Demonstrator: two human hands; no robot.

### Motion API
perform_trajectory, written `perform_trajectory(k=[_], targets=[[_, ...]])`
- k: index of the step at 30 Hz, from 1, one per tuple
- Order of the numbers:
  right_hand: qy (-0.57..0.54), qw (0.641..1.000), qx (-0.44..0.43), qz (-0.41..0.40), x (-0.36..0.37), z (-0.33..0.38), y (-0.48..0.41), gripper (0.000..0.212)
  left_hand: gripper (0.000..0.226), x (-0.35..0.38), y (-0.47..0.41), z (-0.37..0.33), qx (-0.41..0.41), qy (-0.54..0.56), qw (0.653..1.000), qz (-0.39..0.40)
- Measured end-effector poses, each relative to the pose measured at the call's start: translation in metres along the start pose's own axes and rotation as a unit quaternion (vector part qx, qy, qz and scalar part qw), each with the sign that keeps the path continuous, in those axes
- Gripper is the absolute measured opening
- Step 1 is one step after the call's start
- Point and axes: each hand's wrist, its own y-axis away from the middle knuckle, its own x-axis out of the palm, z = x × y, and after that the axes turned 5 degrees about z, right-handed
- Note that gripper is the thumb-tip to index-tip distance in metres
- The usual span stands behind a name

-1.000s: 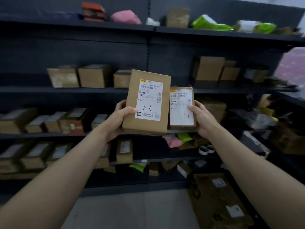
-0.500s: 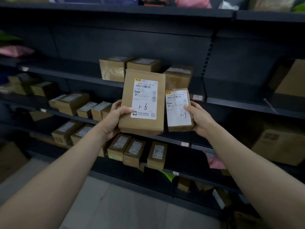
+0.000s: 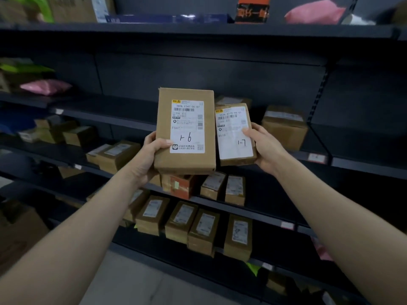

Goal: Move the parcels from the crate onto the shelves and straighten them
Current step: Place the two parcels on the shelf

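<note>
My left hand grips the lower left edge of a large brown parcel whose white label is marked "1-6". It stands upright in front of the dark shelves. My right hand holds a smaller brown parcel labelled "1-7", with the thumb lying across its label. The two parcels are side by side at chest height, almost touching. No crate is visible.
Rows of brown boxes fill the lower shelves. One brown box sits on the shelf behind my right hand. A pink bag lies at far left, and an orange box and another pink bag on top.
The view has swung left along the shelves and slightly up. Both parcels stay in my hands, held the same way, now in front of a different shelf section.
</note>
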Motion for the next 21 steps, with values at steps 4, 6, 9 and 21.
perform_trajectory(k=[4,6,9,21], targets=[[-0.007,1.000,-0.015,-0.003,0.063,0.005,-0.026,0.040,0.069,-0.060,-0.025,-0.025,0.015,0.000,1.000,-0.001],[-0.008,1.000,-0.020,-0.003,0.093,0.007,-0.039,0.041,0.066,-0.092,-0.039,-0.038,0.018,0.007,1.000,-0.012],[-0.003,1.000,-0.023,-0.002,0.132,0.011,-0.058,0.041,0.059,-0.135,-0.057,-0.055,0.023,-0.005,0.999,-0.031],[0.000,0.997,-0.077,-0.007,0.197,0.034,-0.151,0.037,0.077,-0.231,-0.151,-0.070,0.000,0.054,0.997,-0.054]])
